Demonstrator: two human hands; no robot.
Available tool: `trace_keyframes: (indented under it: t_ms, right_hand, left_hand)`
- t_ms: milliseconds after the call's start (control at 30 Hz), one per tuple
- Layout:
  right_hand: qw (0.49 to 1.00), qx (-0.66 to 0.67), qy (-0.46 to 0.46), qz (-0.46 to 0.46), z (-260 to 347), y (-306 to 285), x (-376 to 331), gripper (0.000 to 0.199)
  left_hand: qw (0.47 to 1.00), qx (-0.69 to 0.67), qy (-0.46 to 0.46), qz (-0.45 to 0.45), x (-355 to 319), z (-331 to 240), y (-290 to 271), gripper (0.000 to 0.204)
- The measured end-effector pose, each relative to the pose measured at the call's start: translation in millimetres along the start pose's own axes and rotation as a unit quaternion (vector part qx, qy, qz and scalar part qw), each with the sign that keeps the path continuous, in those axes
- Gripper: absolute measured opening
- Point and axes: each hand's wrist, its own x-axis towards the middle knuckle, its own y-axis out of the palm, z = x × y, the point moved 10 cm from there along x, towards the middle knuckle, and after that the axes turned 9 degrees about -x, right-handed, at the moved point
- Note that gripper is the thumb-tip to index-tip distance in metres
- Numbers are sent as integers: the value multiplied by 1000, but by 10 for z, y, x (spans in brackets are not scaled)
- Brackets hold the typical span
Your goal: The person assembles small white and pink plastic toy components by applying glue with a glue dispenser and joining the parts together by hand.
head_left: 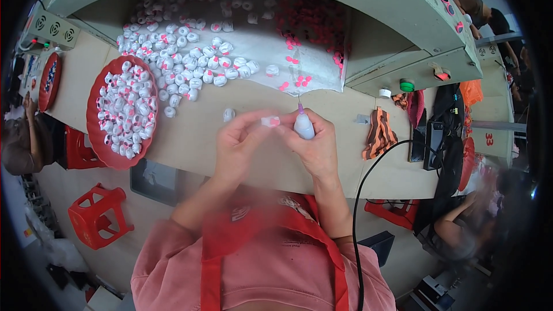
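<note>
Between thumb and fingers, my left hand pinches a small white rounded piece with a pink patch. A small squeeze bottle with a purple collar and thin needle tip stands tip-up in the grip of my right hand. That hand's thumb and fingertip also reach the white piece; I cannot tell whether they press on it. One loose white piece lies on the table just beyond my left hand. Farther back, small pink pieces lie on a white sheet.
Many white pieces are heaped under the pale green shelf. A red scalloped tray full of them stands left. At right lie a striped cloth and a black cable. Other people sit on both sides.
</note>
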Motion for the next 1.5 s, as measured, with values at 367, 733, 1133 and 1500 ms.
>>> trace_keyframes:
  t_ms: [367,733,1133,1500]
  right_hand:
    - [999,-22,-1,-25,23,-24,-34,18]
    - [994,4,107,-17,-176,-58,-44,22]
    - [996,-2,80,-46,-229,33,-122,20]
    - [1000,-7,20,-8,-163,305,15,14]
  left_hand:
    - [991,-97,-93,-10,8,207,-44,26]
    - [948,-207,-232,-59,-21,488,-110,28]
    - [986,-86,-131,-57,-76,315,-165,29]
    - [890,309,251,-221,-216,-1442,-1057,24]
